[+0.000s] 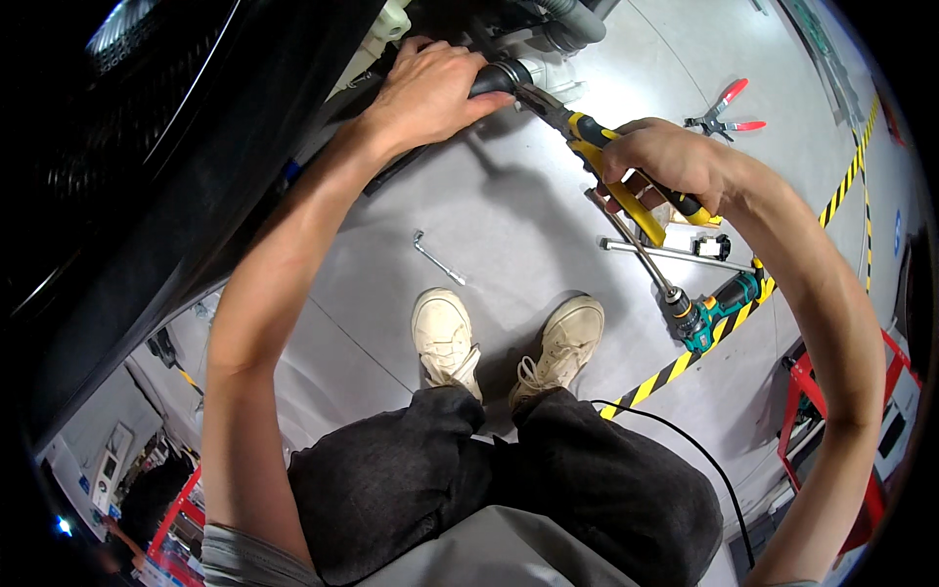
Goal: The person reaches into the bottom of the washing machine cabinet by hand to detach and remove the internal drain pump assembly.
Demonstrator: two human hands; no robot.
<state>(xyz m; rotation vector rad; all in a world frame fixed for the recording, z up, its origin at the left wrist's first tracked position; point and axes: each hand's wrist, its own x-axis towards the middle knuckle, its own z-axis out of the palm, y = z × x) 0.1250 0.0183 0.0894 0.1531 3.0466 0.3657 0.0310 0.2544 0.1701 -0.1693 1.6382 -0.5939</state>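
The person crouched in dark grey trousers and a pair of cream canvas lace-up shoes on the smooth grey floor. A thin black cable ran past the right knee. Just beyond the shoes lay a small bent metal L-shaped wrench, and to the right a green and black cordless power driver with a long shaft rested on the yellow and black striped floor tape, beside a long silver metal bar. Farther out, the right hand was closed around the handles of yellow and black pliers, whose tip met a black rubber hose end with a metal clamp. The left hand was wrapped around that hose, against the underside of the dark machine housing. Well apart, red-handled pliers lay on the floor.
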